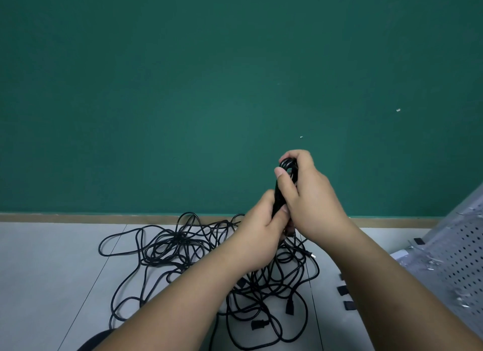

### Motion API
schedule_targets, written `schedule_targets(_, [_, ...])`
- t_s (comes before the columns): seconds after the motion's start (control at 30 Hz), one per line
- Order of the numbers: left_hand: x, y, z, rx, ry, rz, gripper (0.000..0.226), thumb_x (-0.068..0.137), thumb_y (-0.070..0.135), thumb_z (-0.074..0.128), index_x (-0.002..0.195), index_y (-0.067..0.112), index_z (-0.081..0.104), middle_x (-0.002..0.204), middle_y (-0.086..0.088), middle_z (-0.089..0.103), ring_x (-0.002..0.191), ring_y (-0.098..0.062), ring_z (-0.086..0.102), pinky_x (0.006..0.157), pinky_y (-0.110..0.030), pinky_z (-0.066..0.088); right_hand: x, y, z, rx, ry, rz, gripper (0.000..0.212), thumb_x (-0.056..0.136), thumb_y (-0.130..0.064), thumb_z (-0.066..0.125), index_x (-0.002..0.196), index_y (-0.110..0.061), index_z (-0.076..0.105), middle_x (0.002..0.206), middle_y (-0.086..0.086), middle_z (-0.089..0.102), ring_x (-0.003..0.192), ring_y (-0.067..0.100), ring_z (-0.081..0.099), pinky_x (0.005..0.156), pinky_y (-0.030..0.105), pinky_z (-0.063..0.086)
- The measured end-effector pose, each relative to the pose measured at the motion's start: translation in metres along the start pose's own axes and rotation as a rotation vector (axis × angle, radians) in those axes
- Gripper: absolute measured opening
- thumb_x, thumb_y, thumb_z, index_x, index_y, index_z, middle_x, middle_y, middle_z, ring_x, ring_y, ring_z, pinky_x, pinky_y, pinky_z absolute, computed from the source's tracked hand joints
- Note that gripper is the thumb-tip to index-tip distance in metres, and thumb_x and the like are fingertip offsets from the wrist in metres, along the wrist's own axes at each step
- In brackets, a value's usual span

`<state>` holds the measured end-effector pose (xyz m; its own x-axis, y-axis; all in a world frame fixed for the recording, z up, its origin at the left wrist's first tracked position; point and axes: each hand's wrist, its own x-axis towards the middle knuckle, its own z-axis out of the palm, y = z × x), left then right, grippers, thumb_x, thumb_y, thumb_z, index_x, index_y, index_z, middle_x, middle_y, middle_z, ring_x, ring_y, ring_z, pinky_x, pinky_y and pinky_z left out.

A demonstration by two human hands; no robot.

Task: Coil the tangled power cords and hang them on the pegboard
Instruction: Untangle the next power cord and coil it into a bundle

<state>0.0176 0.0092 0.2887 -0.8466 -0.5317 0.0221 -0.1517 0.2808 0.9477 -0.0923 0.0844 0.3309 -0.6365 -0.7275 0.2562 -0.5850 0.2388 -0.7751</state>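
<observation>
Coiled power cord point(276, 197), judged light and springy, is being clasped at its top by the right hand point(311, 201) and mid-bundle by the left hand point(261, 235), above the tangle point(183, 246) on the floor point(52, 259).

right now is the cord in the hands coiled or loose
Coiled: left hand and right hand grip a tight looped bundle.

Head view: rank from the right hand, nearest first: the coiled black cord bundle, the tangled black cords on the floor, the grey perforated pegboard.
1. Coiled black cord bundle: gripped by the right hand.
2. Tangled black cords: on the floor below.
3. Grey perforated pegboard: far right.
</observation>
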Motion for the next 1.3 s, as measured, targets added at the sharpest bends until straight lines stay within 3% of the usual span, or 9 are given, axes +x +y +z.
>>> schedule_targets(0.07, [0.001,-0.002,0.000,-0.009,-0.006,0.000,0.018,0.111,0.036,0.044,0.117,0.023,0.057,0.101,0.002,0.071,0.093,-0.019,0.069,0.093,-0.051,0.057,0.000,0.001,-0.001,0.011,-0.028,0.008,0.015,0.110,-0.039,0.047,0.123,-0.033,0.043,0.083,-0.005,0.064,0.073,0.015,0.064,0.066,0.036,0.050])
schedule_targets(0.17, [0.001,-0.005,0.001,0.035,0.031,0.036,0.013,0.112,0.034,0.044,0.112,0.026,0.055,0.088,0.005,0.066,0.077,-0.014,0.063,0.079,-0.048,0.056,0.000,0.001,-0.002,-0.040,-0.051,-0.015,0.015,0.110,-0.040,0.045,0.123,-0.034,0.040,0.083,-0.008,0.063,0.073,0.015,0.064,0.062,0.036,0.045])
schedule_targets(0.33, [0.000,-0.006,0.000,0.112,0.115,0.089,0.022,0.106,0.044,0.043,0.120,0.032,0.055,0.104,0.004,0.070,0.099,-0.024,0.065,0.091,-0.057,0.053,0.001,-0.005,-0.013,-0.293,-0.026,-0.110,0.025,0.110,-0.053,0.039,0.117,-0.029,0.042,0.086,-0.013,0.059,0.081,0.022,0.060,0.072,0.042,0.047])
schedule_targets(0.47, [0.000,-0.011,-0.002,0.168,0.152,0.147,0.016,0.110,0.035,0.044,0.119,0.025,0.054,0.108,0.003,0.063,0.102,-0.019,0.061,0.093,-0.053,0.051,0.003,-0.003,-0.014,-0.313,0.014,-0.138,0.033,0.107,-0.058,0.041,0.103,-0.026,0.045,0.090,-0.011,0.058,0.079,0.022,0.059,0.069,0.042,0.047])
schedule_targets(0.57, [0.001,-0.010,-0.003,0.062,0.119,0.098,0.024,0.109,0.037,0.044,0.126,0.024,0.054,0.118,0.008,0.069,0.113,-0.015,0.066,0.102,-0.049,0.052,0.006,0.001,-0.013,-0.229,-0.038,-0.180,0.024,0.108,-0.050,0.046,0.113,-0.027,0.051,0.090,-0.013,0.064,0.082,0.016,0.062,0.071,0.039,0.047])
schedule_targets(0.83, [-0.004,0.001,-0.004,-0.379,-0.163,-0.036,0.015,0.116,0.016,0.038,0.126,0.007,0.044,0.091,-0.005,0.063,0.070,-0.030,0.073,0.091,-0.064,0.056,0.011,0.026,-0.020,0.039,-0.085,-0.128,0.015,0.110,-0.030,0.056,0.115,-0.037,0.068,0.080,-0.008,0.068,0.062,0.009,0.058,0.060,0.026,0.045])
schedule_targets(1.0, [-0.008,0.010,-0.014,-0.457,-0.350,-0.107,0.022,0.115,0.020,0.043,0.130,0.005,0.050,0.087,-0.006,0.064,0.055,-0.019,0.055,0.055,-0.031,0.053,0.009,0.028,-0.026,0.427,-0.142,0.001,0.014,0.106,-0.020,0.064,0.112,-0.025,0.076,0.075,0.000,0.063,0.052,0.017,0.046,0.050,0.023,0.039])
schedule_targets(1.13, [-0.007,0.010,-0.019,-0.372,-0.453,-0.106,0.016,0.115,0.019,0.042,0.118,0.011,0.056,0.075,0.002,0.044,0.057,-0.015,0.049,0.056,-0.028,0.048,0.005,0.026,-0.028,0.524,-0.161,0.020,0.014,0.103,-0.013,0.068,0.109,-0.016,0.079,0.069,-0.006,0.058,0.051,0.004,0.045,0.048,0.015,0.036])
schedule_targets(1.3, [-0.004,0.010,-0.014,-0.275,-0.311,-0.222,0.027,0.115,0.032,0.041,0.095,0.018,0.050,0.065,0.004,0.034,0.051,-0.008,0.030,0.047,-0.018,0.029,0.007,0.031,-0.016,0.401,-0.099,0.007,0.015,0.102,-0.014,0.069,0.107,-0.023,0.080,0.065,-0.016,0.058,0.049,0.004,0.040,0.050,0.017,0.034])
